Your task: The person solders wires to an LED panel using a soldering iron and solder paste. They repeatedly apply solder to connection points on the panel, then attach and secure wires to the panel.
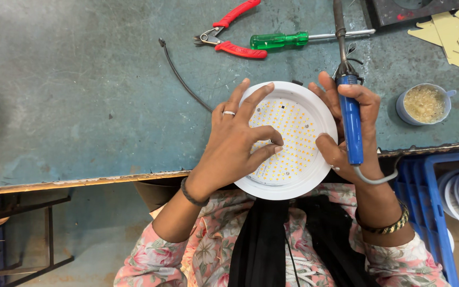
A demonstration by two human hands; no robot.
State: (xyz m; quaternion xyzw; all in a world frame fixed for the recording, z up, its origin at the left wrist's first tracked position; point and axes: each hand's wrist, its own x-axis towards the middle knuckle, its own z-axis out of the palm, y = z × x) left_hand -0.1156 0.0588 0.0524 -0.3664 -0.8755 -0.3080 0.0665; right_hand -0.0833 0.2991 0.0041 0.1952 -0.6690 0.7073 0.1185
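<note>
A round white lamp housing [314, 175] with a disc of many small yellow LEDs [293, 133] rests at the near edge of the workbench. My left hand [237, 141] lies on the disc, fingers spread and pressing on the LED board, a ring on one finger. My right hand [349, 133] grips a soldering iron with a blue handle [351, 130], its tip pointing away from me, while the thumb touches the housing's right rim. A grey cord runs from the handle toward my wrist.
Red-handled pliers [232, 32] and a green-handled screwdriver [280, 40] lie at the back of the blue-grey bench [81, 95]. A small cup of yellowish paste [425, 103] stands at right. A blue crate [426, 180] holds more white lamp housings. A black wire [181, 77] trails left of the lamp.
</note>
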